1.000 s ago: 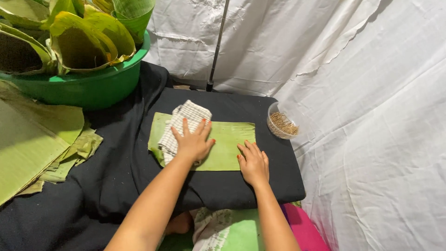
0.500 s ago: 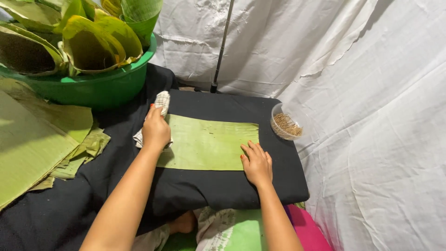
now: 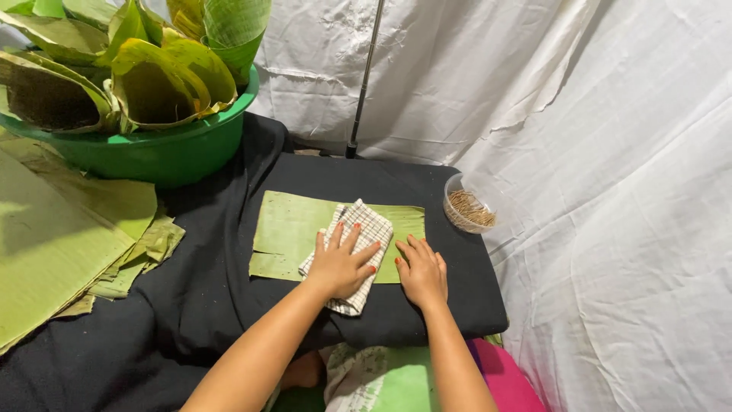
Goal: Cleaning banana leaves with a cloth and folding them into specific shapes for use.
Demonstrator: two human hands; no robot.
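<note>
Wiping a rectangular green banana leaf piece (image 3: 293,233) on a black-draped bench (image 3: 229,305).

Left hand (image 3: 341,263), flat and unclenched, presses a checked white cloth (image 3: 364,225), now moved from the leaf's left end toward its right; right hand (image 3: 422,273), open, pins the near right corner. Clear bowl (image 3: 467,207) sits at the right edge; the left leaf half lies exposed.

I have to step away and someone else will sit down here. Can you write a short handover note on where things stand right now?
Left hand: flat on the checked cloth, pressing it onto the banana leaf piece.
Right hand: palm down on the leaf's near right edge, holding it against the black cloth-covered board.
Nearby: stack of flat leaves at left, green basin with leaf cones, small clear bowl at right.
Done: leaf laid flat, wiping under way.
Left: cannot tell how much remains unwiped.
</note>
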